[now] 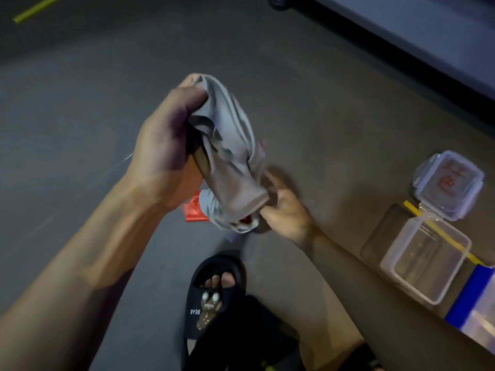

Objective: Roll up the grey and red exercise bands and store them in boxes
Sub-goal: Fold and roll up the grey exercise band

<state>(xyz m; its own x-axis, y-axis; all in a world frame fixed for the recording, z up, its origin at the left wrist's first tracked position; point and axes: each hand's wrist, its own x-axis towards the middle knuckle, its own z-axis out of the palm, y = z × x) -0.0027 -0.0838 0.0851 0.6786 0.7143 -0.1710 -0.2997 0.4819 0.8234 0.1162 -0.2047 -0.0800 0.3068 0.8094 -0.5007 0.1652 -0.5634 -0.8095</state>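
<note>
My left hand (pixel 166 135) grips the upper end of the crumpled grey exercise band (pixel 230 151), held up above the floor. My right hand (pixel 284 210) pinches the band's lower end, fingers curled around the bunched fabric. Behind and below the grey band, a piece of the red band (pixel 194 210) lies on the floor, mostly hidden. An open clear plastic box (pixel 426 261) stands on the floor at the right. Its lid (pixel 450 183), with red writing on it, lies just beyond the box.
My foot in a black slipper (pixel 214 295) is planted below the hands. A blue-edged container (pixel 471 306) sits at the right edge, near the box. A yellow strip (pixel 442 234) crosses the box area. A dark raised platform (pixel 428 36) runs along the upper right.
</note>
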